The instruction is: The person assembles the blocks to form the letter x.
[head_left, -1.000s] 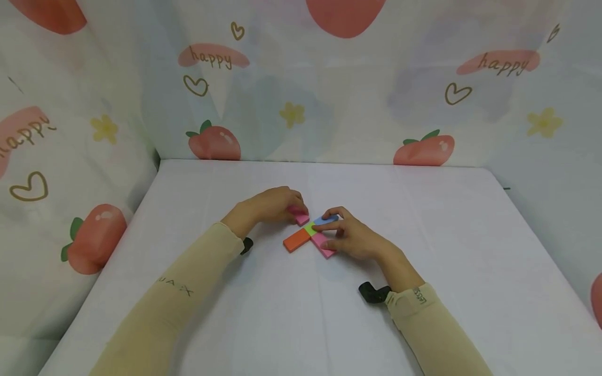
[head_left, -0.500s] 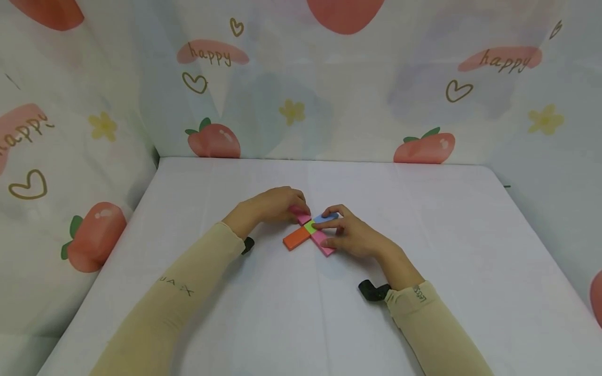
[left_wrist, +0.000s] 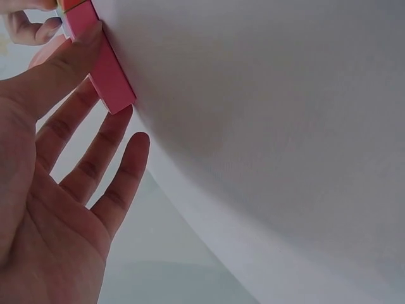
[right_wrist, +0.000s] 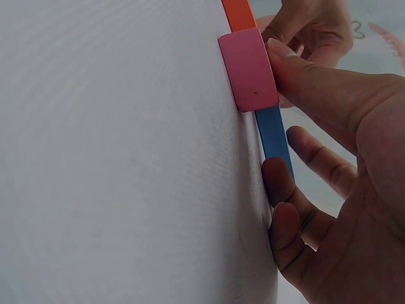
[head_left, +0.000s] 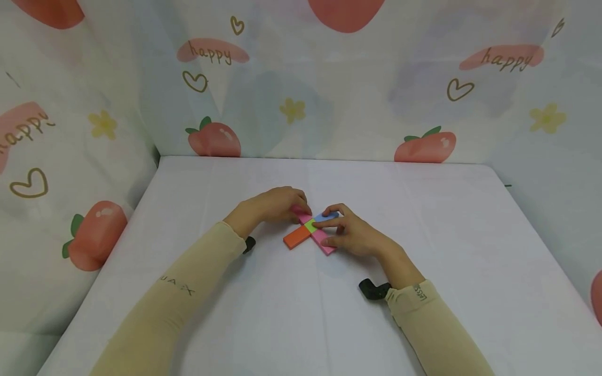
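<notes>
Flat coloured blocks form a cross on the white table: a small green block [head_left: 310, 225] at the centre, an orange block [head_left: 296, 237], a blue block [head_left: 325, 217] and a near pink block [head_left: 323, 243] around it. My left hand [head_left: 278, 203] pinches the far pink block [left_wrist: 109, 79] between thumb and fingers, its inner end right at the green block. My right hand [head_left: 354, 234] is spread over the other side. Its index finger reaches onto the green block, its thumb rests on the near pink block, and other fingers lie by the blue block [right_wrist: 274, 136].
The white table [head_left: 235, 324] is backed by a cloth [head_left: 348, 104] printed with strawberries, hearts and "happy". A black wrist device [head_left: 373, 290] sits at the right cuff, and another [head_left: 249, 244] at the left.
My left hand has brought the far pink block slightly right and inward, closing its gap to the green block. The right hand stays in place over the blocks.
</notes>
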{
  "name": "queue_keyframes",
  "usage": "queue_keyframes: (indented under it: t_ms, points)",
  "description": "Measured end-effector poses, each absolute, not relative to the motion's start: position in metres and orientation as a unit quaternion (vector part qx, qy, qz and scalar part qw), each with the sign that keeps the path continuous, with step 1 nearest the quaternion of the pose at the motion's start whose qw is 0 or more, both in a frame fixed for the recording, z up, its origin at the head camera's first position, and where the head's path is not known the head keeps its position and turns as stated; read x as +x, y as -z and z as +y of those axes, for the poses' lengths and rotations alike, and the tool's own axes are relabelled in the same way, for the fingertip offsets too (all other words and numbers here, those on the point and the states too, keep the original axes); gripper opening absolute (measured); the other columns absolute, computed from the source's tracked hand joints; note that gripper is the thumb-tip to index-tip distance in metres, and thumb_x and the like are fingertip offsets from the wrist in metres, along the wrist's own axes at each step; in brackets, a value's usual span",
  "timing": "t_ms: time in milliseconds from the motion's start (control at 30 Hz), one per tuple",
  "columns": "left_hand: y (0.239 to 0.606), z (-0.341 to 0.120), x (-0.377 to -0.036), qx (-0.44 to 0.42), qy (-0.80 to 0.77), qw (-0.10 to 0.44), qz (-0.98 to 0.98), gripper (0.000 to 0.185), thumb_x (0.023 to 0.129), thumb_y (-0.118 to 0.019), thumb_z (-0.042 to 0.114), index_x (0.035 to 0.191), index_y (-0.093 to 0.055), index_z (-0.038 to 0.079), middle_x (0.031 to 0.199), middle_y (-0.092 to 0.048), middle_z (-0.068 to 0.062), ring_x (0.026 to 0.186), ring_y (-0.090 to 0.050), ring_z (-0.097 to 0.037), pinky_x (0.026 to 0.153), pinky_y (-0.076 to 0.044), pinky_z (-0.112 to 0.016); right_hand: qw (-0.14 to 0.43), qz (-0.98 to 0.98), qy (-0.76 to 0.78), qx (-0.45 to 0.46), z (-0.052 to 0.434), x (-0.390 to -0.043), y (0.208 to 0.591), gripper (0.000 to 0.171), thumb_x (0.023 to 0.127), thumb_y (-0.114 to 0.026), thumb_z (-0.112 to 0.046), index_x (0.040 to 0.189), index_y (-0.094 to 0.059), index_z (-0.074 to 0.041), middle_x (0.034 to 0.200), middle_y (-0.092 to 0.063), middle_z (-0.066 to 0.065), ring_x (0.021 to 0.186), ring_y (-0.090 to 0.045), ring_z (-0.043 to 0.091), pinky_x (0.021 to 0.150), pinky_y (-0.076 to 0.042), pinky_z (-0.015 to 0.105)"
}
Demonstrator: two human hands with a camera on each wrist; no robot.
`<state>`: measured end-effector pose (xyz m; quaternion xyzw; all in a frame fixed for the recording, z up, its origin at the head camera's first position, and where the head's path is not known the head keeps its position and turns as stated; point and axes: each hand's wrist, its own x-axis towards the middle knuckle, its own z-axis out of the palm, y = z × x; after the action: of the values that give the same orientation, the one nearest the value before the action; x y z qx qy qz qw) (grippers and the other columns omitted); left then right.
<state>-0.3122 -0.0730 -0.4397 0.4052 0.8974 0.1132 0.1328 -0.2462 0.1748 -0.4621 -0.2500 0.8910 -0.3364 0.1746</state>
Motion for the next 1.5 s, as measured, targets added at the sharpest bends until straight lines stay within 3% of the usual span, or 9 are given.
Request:
queue_keyframes:
  t_ms: [1000, 1500]
  points:
    - [0.449, -0.064, -0.31, 0.367, -0.124, 0.143, 0.911, 0.033, 0.089, -0.07, 0.022, 0.122, -0.067, 0.028, 0.123, -0.058, 0.006, 0.111, -0.052, -0.014, 0.099, -0.045, -0.033, 0.174, 0.894, 0.332, -0.245, 0.179, -0.251, 0.472, 0.04, 0.088, -0.07, -0.036, 0.127, -0.062, -0.038, 0.141, -0.033, -0.011, 0.099, -0.05, 0.016, 0.082, -0.043, 0.033]
    - [0.454, -0.07, -0.313, 0.322, -0.181, 0.156, 0.916, 0.05, 0.09, -0.068, 0.017, 0.137, -0.054, 0.026, 0.143, -0.039, 0.001, 0.124, -0.048, -0.016, 0.106, -0.042, -0.036, 0.162, 0.895, 0.322, -0.263, 0.182, -0.258, 0.474, 0.04, 0.088, -0.069, -0.042, 0.127, -0.061, -0.039, 0.14, -0.035, -0.011, 0.1, -0.051, 0.015, 0.082, -0.044, 0.033]
